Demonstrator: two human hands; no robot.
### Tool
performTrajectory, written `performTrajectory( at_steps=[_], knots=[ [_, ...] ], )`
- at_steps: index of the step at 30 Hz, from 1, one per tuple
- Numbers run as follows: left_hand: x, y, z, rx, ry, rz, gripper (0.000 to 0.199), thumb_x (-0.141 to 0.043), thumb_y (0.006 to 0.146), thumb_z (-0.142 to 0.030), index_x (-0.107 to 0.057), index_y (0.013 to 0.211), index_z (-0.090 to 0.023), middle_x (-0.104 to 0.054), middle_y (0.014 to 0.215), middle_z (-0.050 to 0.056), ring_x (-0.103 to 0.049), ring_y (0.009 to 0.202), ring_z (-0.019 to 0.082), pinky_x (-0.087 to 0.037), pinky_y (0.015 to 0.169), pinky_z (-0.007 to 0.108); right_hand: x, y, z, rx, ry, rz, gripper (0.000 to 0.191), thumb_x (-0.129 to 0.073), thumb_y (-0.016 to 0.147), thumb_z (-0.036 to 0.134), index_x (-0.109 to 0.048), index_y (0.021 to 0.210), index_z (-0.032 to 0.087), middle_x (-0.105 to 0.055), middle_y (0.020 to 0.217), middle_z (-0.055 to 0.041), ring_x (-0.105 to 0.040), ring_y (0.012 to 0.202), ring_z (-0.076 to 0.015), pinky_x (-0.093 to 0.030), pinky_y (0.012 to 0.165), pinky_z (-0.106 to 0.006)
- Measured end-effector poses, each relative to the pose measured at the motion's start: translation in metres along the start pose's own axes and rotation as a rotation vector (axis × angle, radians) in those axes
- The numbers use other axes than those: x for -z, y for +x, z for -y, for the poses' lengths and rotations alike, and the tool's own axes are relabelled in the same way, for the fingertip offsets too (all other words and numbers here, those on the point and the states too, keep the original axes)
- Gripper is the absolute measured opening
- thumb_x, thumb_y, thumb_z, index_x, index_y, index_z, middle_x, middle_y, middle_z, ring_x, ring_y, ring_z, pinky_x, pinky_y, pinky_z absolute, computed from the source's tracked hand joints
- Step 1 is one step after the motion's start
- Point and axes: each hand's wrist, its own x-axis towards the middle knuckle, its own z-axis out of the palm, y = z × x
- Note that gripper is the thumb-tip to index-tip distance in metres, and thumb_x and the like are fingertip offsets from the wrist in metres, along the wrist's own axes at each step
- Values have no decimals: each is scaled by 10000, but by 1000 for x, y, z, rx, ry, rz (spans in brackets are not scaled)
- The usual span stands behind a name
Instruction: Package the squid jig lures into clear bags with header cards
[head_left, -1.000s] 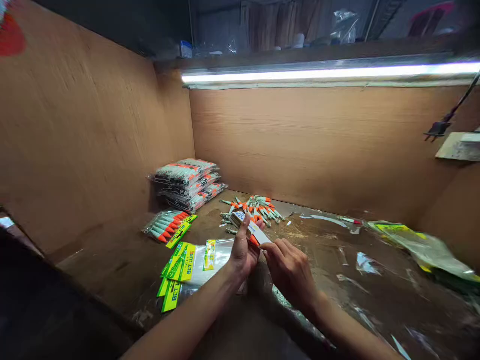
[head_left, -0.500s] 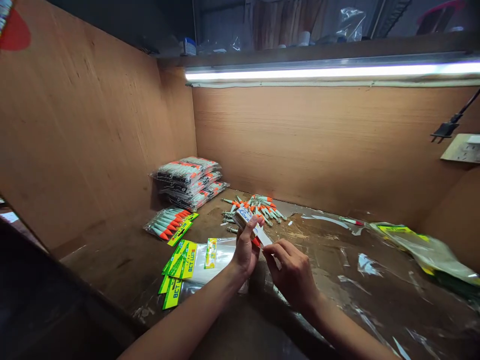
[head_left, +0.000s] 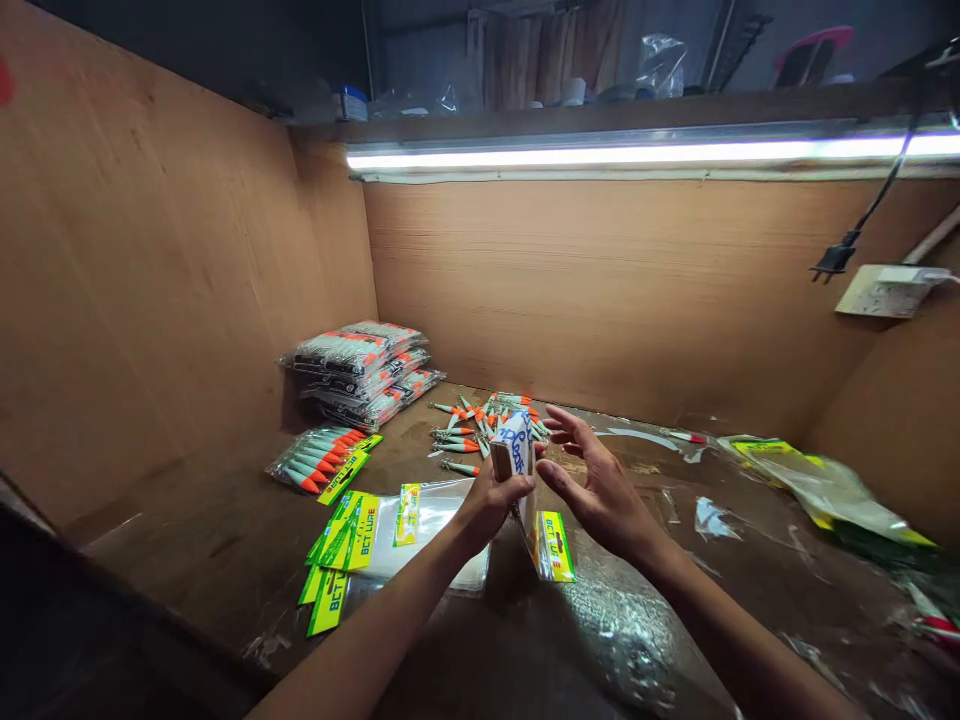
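Note:
My left hand [head_left: 487, 505] is wrapped round a small block with a white face and blue handwriting [head_left: 516, 452], tilted nearly upright. Below the block a clear bag with a yellow-green "BCT LURE" header [head_left: 555, 548] sticks out; how it joins the block is hidden. Just to the right, my right hand [head_left: 600, 490] has its fingers spread, with nothing seen in them. Behind both hands lies a loose heap of orange-and-pale-green fishing lures [head_left: 457, 434]. Flat clear bags with yellow-green headers [head_left: 360, 535] fan out left of my left hand.
A bag filled with lures [head_left: 315, 458] lies at the left, before a stack of packed lure bags [head_left: 360, 365]. More header bags [head_left: 817, 490] and plastic scraps [head_left: 716, 518] are on the right. A black plug [head_left: 834, 258] hangs near the wall socket [head_left: 889, 290].
The block has turned more upright in my left hand. My right hand's pinched fingers have come apart and lifted. The header bag beneath the block now shows. The view has shifted slightly right.

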Motion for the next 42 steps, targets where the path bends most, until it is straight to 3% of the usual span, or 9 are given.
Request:
performTrajectory(
  at_steps=[4,7,13,17,22,27,32,37,42],
  knots=[
    [-2,2,2,-67,96,71,613,-765,741,-398,-597,1299,-208,-581,1350,123,-466,1303,370,-338,1100,491,-4,-4,6,7,64,84,884,-696,849,426,-167,1551,337,-388,1530,-83,-442,1341,-289,-403,1098,-513],
    [-1,4,8,-89,104,96,833,-812,699,-437,-462,1430,-246,-514,1428,127,-385,1371,376,-294,1136,517,-8,-6,11,8,49,79,986,-747,801,395,-118,1559,348,-396,1509,-93,-447,1327,-308,-399,1093,-547],
    [5,0,10,11,63,218,1142,-889,608,-394,-241,1540,-272,-507,1427,148,-391,1369,382,-236,1152,556,-10,-5,6,-10,5,20,887,-725,811,303,-217,1536,355,-492,1376,-99,-503,1244,-296,-423,1064,-538],
    [2,-5,3,48,-37,331,1169,-900,591,-382,-225,1540,-280,-439,1481,154,-344,1407,376,-282,1135,524,-6,1,-12,-88,4,-43,733,-701,834,323,-351,1478,315,-525,1299,-100,-554,1165,-268,-464,1023,-510],
    [-9,-6,20,87,182,292,946,-900,591,-245,-452,1424,-242,-475,1450,138,-373,1388,359,-315,1117,492,-1,6,-25,-151,59,-74,619,-716,823,400,-480,1378,257,-542,1262,-109,-601,1085,-252,-506,971,-482],
    [-8,0,49,-15,234,145,755,-849,662,-289,-526,1339,-211,-565,1338,122,-468,1289,345,-358,1063,443,0,5,-14,-101,34,-103,635,-757,789,382,-501,1357,263,-557,1235,-93,-584,1109,-245,-498,985,-452],
    [3,2,60,48,291,141,563,-810,673,-287,-604,1187,-182,-630,1147,93,-562,1037,287,-436,858,353,14,7,4,-49,55,-183,642,-730,817,407,-470,1386,268,-549,1260,-100,-575,1127,-252,-487,1005,-454],
    [-1,1,49,125,94,156,902,-712,612,-67,-403,1433,-274,-639,1139,63,-584,943,213,-415,748,277,40,17,6,-73,130,-353,667,-686,842,485,-420,1416,275,-563,1252,-116,-597,1101,-263,-494,985,-458],
    [-5,-3,37,255,-220,190,906,-579,557,-22,-419,1416,-262,-681,1058,69,-612,1065,259,-426,845,335,76,25,-36,-178,-76,-433,734,-686,804,562,-436,1421,252,-544,1260,-144,-621,1055,-279,-521,906,-439]
  ],
)
